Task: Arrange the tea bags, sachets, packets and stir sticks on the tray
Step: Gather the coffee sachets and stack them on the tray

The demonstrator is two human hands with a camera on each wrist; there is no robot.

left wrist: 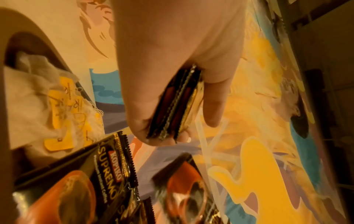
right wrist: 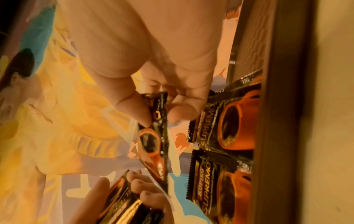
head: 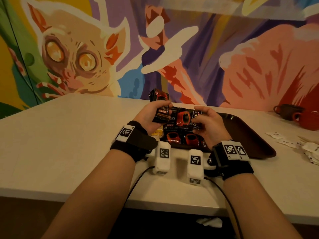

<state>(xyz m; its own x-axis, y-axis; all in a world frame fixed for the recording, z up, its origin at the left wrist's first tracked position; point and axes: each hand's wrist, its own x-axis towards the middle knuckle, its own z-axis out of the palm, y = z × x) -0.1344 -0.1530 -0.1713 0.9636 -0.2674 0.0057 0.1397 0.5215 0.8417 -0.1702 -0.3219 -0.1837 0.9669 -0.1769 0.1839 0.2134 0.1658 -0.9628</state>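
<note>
Above the brown tray [head: 245,135], from the head view, the left hand [head: 151,116] is gripping a stack of coffee packets [head: 161,114] while the right hand [head: 208,125] is pinching one packet [head: 184,118]. Left wrist view: fingers are clamping the stack [left wrist: 176,106]; tea bags [left wrist: 47,97] are lying on the tray. Right wrist view: thumb and forefinger are pinching the packet [right wrist: 155,136] beside two packets lying on the tray [right wrist: 226,145].

This looks like a café or a staff break room, though the view is too narrow to say which. A bold painted mural [head: 120,49] of a wide-eyed animal and bright leaf shapes fills the wall directly behind a long pale table [head: 60,135]. On the table's far right end stand a brown mug [head: 286,112] and a red cup [head: 309,119].
</note>
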